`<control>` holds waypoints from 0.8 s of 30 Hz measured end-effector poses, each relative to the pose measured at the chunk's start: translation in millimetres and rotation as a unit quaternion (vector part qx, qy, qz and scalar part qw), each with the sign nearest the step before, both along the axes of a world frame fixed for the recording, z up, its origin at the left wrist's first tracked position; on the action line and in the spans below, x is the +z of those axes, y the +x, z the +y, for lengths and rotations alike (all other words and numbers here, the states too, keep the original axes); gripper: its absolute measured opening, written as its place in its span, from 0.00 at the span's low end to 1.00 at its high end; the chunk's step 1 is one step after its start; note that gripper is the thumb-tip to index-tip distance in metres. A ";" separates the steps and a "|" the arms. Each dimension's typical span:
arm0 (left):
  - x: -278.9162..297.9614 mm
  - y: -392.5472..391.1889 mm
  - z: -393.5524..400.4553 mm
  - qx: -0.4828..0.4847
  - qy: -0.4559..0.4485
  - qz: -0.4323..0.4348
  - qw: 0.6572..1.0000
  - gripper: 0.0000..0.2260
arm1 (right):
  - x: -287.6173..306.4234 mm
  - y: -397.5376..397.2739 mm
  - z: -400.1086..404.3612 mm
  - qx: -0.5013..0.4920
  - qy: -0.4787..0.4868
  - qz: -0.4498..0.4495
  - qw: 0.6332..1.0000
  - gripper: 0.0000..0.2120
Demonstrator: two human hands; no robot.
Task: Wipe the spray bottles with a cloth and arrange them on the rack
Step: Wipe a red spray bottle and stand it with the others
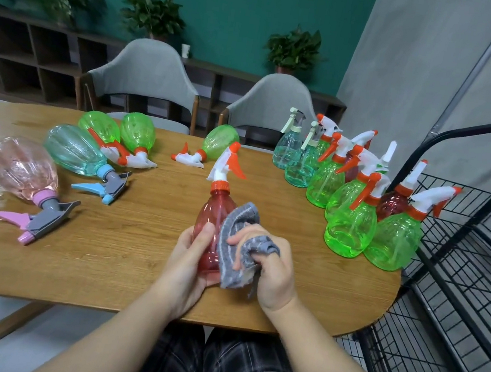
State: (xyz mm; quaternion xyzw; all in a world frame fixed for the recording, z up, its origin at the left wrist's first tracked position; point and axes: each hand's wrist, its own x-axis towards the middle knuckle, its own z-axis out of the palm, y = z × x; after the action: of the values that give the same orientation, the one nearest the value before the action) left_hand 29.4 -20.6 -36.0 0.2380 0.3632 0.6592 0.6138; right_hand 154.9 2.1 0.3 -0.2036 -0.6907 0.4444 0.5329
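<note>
A wooden table (119, 266) is stretching out under both hands, and a black wire rack (458, 278) is standing off to the right of the right hand's fingers, just beyond the table's rounded end. Between those fingers and the rack, a cluster of upright spray bottles (351, 207), mostly green with orange-and-white triggers plus two pale teal ones at the far end, is standing near the table's right edge. Far to the left of the left hand's fingers, a pink bottle (21, 168) and a teal bottle (74, 149) are lying on their sides, with two green bottles (116, 131) lying beyond them and another green bottle (220, 141) lying straight ahead of the fingers. Water is pooling on the table by the pink bottle. The red spray bottle (212, 231) is standing upright near the table's front edge, between the two hands. The left hand (187, 264) is gripping its lower body, thumb lying along the front of the bottle and the remaining fingers curling round behind, mostly hidden. The right hand (270, 269) is clutching a grey cloth (235, 247), its fingers curling tightly into the bunched fabric, one fingertip poking out past a fold on the far side, while the thumb is pressing the cloth against the bottle's right flank.
</note>
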 end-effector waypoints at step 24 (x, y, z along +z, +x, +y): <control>1.7 -0.6 -0.5 -0.036 -0.001 0.029 0.999 0.20 | 7.9 -14.8 15.5 -0.100 -0.005 -0.175 0.979 0.18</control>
State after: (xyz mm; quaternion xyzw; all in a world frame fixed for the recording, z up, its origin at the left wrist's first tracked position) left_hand 28.7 -21.0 -34.3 0.2695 0.3727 0.6294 0.6263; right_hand 140.1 17.6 8.2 -0.3489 -0.7472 0.3493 0.4449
